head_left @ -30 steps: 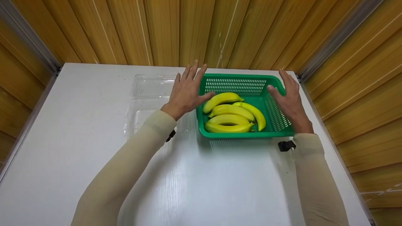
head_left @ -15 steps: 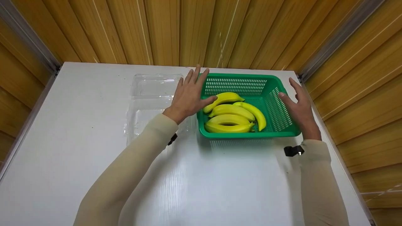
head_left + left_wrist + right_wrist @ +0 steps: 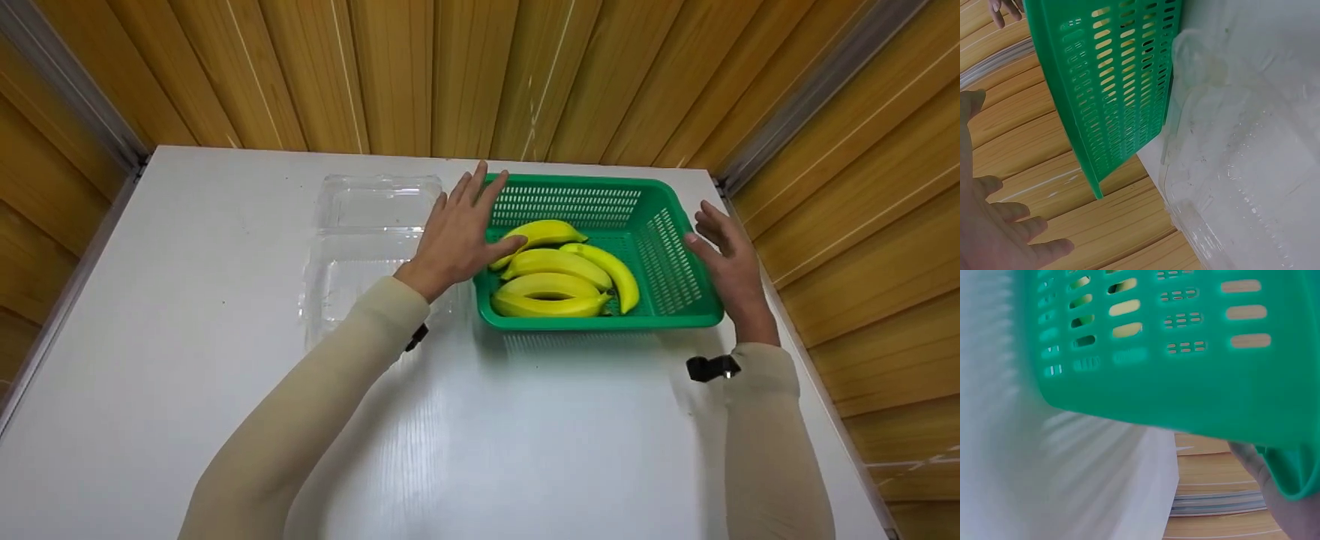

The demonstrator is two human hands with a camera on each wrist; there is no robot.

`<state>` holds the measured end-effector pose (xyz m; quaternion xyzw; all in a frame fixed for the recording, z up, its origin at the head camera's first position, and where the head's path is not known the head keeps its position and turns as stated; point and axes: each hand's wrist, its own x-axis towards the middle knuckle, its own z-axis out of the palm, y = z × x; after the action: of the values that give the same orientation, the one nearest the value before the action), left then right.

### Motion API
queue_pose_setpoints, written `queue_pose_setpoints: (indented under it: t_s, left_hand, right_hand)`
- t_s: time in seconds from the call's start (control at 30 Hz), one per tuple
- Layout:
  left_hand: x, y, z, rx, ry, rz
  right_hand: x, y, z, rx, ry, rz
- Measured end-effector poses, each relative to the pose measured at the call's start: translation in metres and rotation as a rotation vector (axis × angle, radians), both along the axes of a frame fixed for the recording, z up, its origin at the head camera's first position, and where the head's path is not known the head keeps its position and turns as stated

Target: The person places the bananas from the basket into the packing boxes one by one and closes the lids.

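Note:
In the head view a green plastic basket (image 3: 600, 322) stands on the white table with several yellow bananas (image 3: 555, 262) in its left part. My left hand (image 3: 459, 236) hovers at the basket's left rim, fingers spread and thumb pointing over the nearest bananas. Seen from the left wrist, that hand (image 3: 1002, 230) stays apart from the perforated basket wall (image 3: 1123, 84) and holds nothing. Beside the right rim is my right hand (image 3: 736, 274), thumb close to the rim and fingers gently bent. The right wrist view shows it partly hidden behind the basket's corner (image 3: 1185, 394).
A clear plastic clamshell container (image 3: 360, 247) lies opened to the left of the basket, partly behind the left forearm. Wood-look panels (image 3: 465, 82) rise behind the table (image 3: 187, 315) and at both sides.
My right hand has moved right and nearer to me, from over the basket's right side to just outside its rim. The left hand has shifted slightly right and nearer. The bananas keep their arrangement.

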<state>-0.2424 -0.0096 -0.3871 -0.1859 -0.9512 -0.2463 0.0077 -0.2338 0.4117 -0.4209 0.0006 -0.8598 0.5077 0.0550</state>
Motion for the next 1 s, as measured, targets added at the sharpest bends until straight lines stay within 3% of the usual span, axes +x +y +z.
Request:
queue_pose_setpoints:
  t_s: [0.37,0.7,1.0]
  left_hand:
    - [0.003,0.002,-0.006,0.038,0.008,-0.009]
    - [0.007,0.0,-0.011,0.053,-0.007,-0.011]
    - [0.009,0.0,-0.015,0.073,-0.045,-0.002]
  right_hand:
    - [0.006,0.014,-0.014,-0.165,-0.053,-0.023]
    - [0.007,0.017,-0.025,-0.358,0.01,-0.028]
    - [0.005,0.019,-0.033,-0.461,0.04,-0.029]
